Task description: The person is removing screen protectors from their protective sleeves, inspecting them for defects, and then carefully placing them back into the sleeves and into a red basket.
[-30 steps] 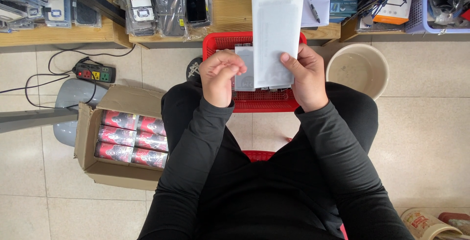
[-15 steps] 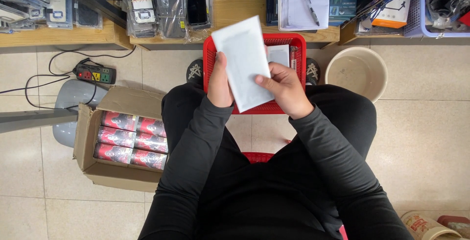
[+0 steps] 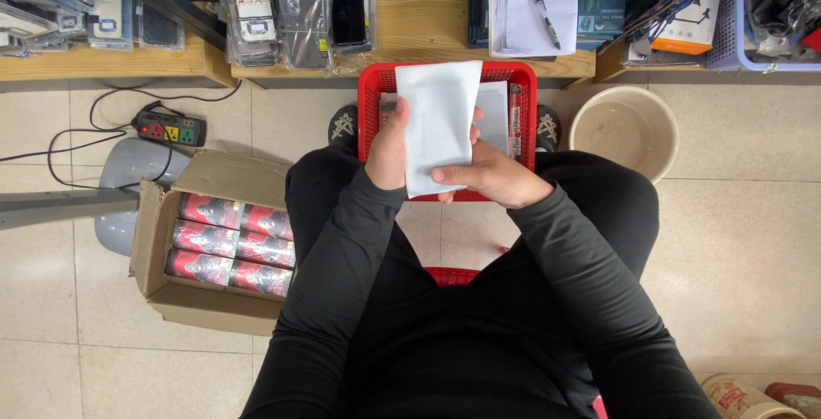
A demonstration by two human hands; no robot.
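White envelope upright, long axis pointing away; left hand and right hand pinch its lower edges, apparently above the red basket.

Pale beige floor tiles spread below the grip, evenly lit. Beyond it, low wooden shelves run across. Left of it, a power strip trails black cables beside a grey stand base.
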